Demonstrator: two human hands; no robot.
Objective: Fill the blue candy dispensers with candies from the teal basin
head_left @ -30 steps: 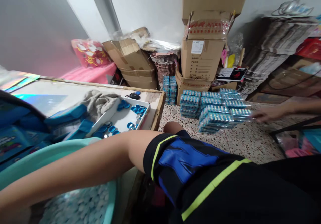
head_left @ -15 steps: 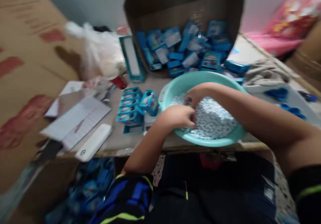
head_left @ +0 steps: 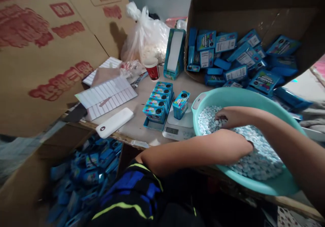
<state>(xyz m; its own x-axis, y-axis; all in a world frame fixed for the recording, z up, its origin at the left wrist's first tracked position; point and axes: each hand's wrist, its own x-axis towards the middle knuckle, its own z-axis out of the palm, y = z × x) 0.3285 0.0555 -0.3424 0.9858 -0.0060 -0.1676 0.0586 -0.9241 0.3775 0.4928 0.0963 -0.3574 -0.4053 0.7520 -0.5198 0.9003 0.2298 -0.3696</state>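
Note:
A turquoise basin (head_left: 247, 95) on the right holds a heap of small white and pale-blue candies (head_left: 261, 166). My left hand (head_left: 241, 148) reaches across the near rim and dips into the heap, its fingers hidden. Farther back in the basin, my right hand (head_left: 225, 117) is curled, with a few candies showing at its fingers. Left of the basin, a small blue box (head_left: 180, 105) with a dark round opening on top stands on a white digital scale (head_left: 172, 132). Beside the scale, several similar boxes (head_left: 158, 101) form a row in a blue tray (head_left: 152, 124).
A big carton (head_left: 254, 3) lies open at the back, full of blue packs (head_left: 236, 73). A red paper cup (head_left: 152, 69), a knotted plastic bag (head_left: 146, 34), papers (head_left: 109, 96) and a white oblong device (head_left: 115, 122) occupy the left side. More blue packs (head_left: 88, 176) lie below the table edge.
The view has swung left, so the basin sits farther right. My hands, close together before, are now apart: the left is sunk in the candies nearer me, the right farther back.

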